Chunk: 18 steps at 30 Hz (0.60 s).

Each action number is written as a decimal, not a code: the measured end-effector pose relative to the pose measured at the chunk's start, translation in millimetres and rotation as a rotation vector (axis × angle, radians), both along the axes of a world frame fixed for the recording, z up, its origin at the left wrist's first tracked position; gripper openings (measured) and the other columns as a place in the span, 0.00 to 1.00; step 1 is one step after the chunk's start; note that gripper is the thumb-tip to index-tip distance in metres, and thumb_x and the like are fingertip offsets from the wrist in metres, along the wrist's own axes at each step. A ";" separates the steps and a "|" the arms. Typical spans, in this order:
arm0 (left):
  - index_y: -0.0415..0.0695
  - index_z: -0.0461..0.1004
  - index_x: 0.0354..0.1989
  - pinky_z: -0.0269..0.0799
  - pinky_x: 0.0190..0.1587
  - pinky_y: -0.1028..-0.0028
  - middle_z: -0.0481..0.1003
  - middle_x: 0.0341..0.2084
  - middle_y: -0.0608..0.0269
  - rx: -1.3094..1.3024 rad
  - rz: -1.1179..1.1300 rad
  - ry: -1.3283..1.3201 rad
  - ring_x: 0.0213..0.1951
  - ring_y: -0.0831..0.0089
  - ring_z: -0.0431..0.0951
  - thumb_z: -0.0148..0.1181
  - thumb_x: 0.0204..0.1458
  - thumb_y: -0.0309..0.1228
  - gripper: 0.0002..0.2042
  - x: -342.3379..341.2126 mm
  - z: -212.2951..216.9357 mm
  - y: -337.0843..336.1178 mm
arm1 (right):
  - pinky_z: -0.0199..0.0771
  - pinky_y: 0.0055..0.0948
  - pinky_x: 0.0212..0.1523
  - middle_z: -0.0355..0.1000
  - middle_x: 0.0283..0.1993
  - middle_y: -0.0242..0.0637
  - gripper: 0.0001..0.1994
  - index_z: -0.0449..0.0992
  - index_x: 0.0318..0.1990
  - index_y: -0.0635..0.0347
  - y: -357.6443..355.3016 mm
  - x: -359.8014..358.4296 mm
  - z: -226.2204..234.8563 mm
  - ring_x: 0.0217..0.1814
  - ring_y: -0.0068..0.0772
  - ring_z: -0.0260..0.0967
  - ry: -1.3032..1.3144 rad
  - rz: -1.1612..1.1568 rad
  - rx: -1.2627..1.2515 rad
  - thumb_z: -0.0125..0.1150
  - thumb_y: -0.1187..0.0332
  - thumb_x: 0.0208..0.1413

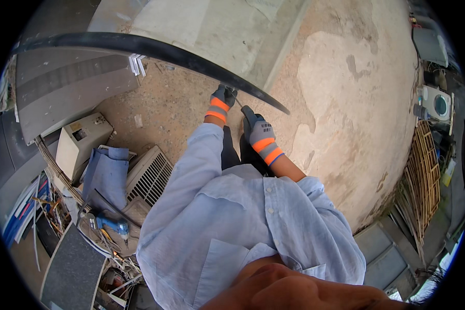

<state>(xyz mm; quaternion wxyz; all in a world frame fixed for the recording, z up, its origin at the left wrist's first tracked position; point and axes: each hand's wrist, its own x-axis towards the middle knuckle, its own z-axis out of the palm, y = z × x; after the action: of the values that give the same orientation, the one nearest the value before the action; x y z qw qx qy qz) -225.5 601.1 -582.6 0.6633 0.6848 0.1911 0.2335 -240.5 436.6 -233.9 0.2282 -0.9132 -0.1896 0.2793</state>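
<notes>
A long black bar runs across the upper left and ends near the middle of the head view, just beyond my hands. Both hands wear dark work gloves with orange and grey cuffs. My left hand is closed against the near edge of the bar; what its fingers pinch is hidden. In my right hand is a screwdriver, its dark handle wrapped by the fingers. Its thin shaft slants up and left to the left hand's fingertips, where the tip is hard to see.
To my left stand a beige metal casing, a slatted grille and a blue cloth. A blue cordless drill lies among hand tools. White angled strips sit beyond the bar. Bamboo slats and a washing machine are at right.
</notes>
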 end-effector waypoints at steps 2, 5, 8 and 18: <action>0.43 0.77 0.38 0.75 0.49 0.46 0.79 0.33 0.56 -0.086 -0.005 -0.031 0.37 0.58 0.78 0.54 0.65 0.35 0.09 -2.2 -1.3 0.8 | 0.77 0.44 0.47 0.78 0.48 0.50 0.18 0.73 0.60 0.46 -3.0 11.3 -6.5 0.48 0.55 0.76 0.014 -0.095 0.169 0.54 0.65 0.63; 0.44 0.77 0.37 0.75 0.49 0.45 0.80 0.33 0.56 -0.763 0.053 -0.171 0.38 0.59 0.78 0.55 0.65 0.34 0.09 -3.4 1.9 -4.3 | 0.77 0.36 0.47 0.80 0.47 0.42 0.14 0.78 0.54 0.50 -10.2 32.5 -11.8 0.47 0.47 0.78 0.122 -0.184 0.254 0.55 0.68 0.62; 0.43 0.78 0.38 0.75 0.50 0.46 0.80 0.33 0.56 -1.283 0.189 -0.070 0.39 0.59 0.79 0.55 0.65 0.34 0.08 -1.7 15.0 -4.5 | 0.77 0.41 0.46 0.79 0.48 0.47 0.17 0.75 0.59 0.47 -15.3 39.7 -8.4 0.47 0.51 0.77 0.100 -0.129 0.319 0.52 0.67 0.64; 0.40 0.78 0.42 0.78 0.49 0.51 0.81 0.38 0.55 -1.128 0.217 -0.015 0.42 0.59 0.80 0.60 0.62 0.30 0.07 -3.9 50.1 -0.2 | 0.78 0.50 0.46 0.72 0.56 0.53 0.29 0.57 0.71 0.42 -4.8 2.6 3.0 0.50 0.57 0.76 -0.015 0.168 -0.159 0.51 0.68 0.62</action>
<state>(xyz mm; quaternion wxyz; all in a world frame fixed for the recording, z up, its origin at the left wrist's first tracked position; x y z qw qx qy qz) -229.3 600.9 -532.5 0.8995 0.1997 0.3507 0.1672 -237.9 431.7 -231.0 0.1295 -0.9113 -0.2445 0.3050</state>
